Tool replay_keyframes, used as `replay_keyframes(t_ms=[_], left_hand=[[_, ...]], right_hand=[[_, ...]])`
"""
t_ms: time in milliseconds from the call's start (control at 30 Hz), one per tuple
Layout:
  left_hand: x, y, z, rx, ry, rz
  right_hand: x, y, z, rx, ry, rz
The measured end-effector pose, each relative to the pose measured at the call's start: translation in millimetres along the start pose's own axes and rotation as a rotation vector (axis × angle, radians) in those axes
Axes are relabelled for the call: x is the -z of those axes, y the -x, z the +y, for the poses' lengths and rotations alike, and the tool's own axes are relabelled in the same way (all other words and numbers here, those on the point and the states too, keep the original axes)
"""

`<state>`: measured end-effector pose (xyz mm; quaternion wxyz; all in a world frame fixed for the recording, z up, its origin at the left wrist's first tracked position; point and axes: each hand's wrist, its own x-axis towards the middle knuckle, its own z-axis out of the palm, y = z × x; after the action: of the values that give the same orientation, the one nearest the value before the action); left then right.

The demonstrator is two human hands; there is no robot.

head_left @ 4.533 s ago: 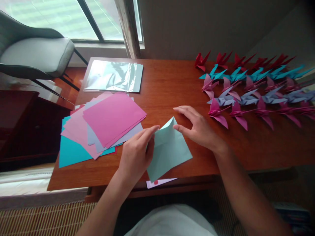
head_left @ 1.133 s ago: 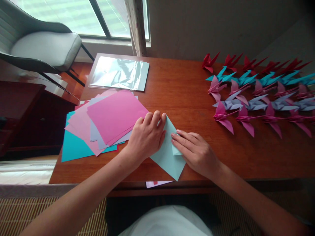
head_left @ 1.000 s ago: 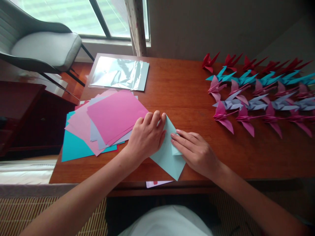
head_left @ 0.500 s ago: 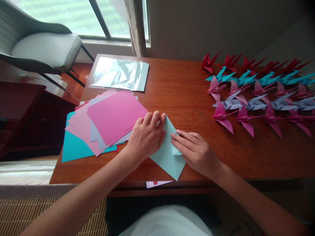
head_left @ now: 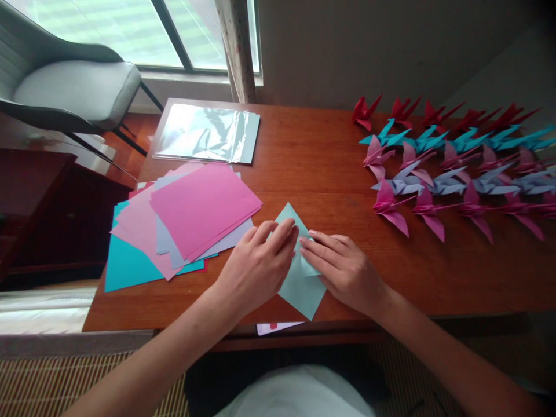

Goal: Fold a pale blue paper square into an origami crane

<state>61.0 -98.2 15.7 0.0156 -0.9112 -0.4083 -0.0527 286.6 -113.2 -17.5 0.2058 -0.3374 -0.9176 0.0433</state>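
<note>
A folded pale mint paper (head_left: 301,288) lies in a diamond shape near the front edge of the wooden table (head_left: 321,168). My left hand (head_left: 256,267) lies flat on its left half, fingers stretched out and pressing down. My right hand (head_left: 343,267) lies flat on its right half, fingertips meeting the left hand's at the paper's middle. Most of the paper's middle is hidden under both hands.
A fanned stack of pink, lilac and teal sheets (head_left: 182,217) lies to the left. A clear plastic sleeve (head_left: 206,132) sits behind it. Rows of folded paper cranes (head_left: 438,162) fill the right side. A grey chair (head_left: 69,92) stands by the window. A white slip (head_left: 278,328) pokes out under the table's edge.
My left hand slid rightward over the mint paper, uncovering its top corner. Its fingertips now meet those of my right hand, which has barely moved.
</note>
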Motion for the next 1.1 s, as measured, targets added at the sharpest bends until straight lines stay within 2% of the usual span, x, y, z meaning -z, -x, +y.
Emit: replay_keyframes(t_ms=[133,400,500,567,633,733,900,1100], left_hand=[[-7.6,10,7,-0.04,0.011,-0.013],[-12.2,11,4,-0.044,0.007,-0.028],[-12.0,12,4,-0.043,-0.001,-0.028],[-12.5,12,4,-0.046,-0.009,-0.022],[-13.2,12,4,-0.053,-0.018,-0.019],[-13.8,13,4,-0.057,-0.024,-0.021],[-13.0,13,4,-0.047,-0.015,-0.028],[-12.7,13,5,-0.044,-0.01,-0.03]], right_hand=[[1,0,0,-0.009,0.0,0.002],[2,3,2,-0.033,-0.088,-0.013],[9,2,7,-0.125,-0.298,0.003],[13,-5,11,-0.227,-0.472,0.041],[15,-16,16,-0.335,-0.55,0.074],[10,-35,25,-0.445,-0.427,0.081],[1,-48,39,-0.368,-0.329,-0.05],[7,-50,42,-0.399,-0.383,-0.082]])
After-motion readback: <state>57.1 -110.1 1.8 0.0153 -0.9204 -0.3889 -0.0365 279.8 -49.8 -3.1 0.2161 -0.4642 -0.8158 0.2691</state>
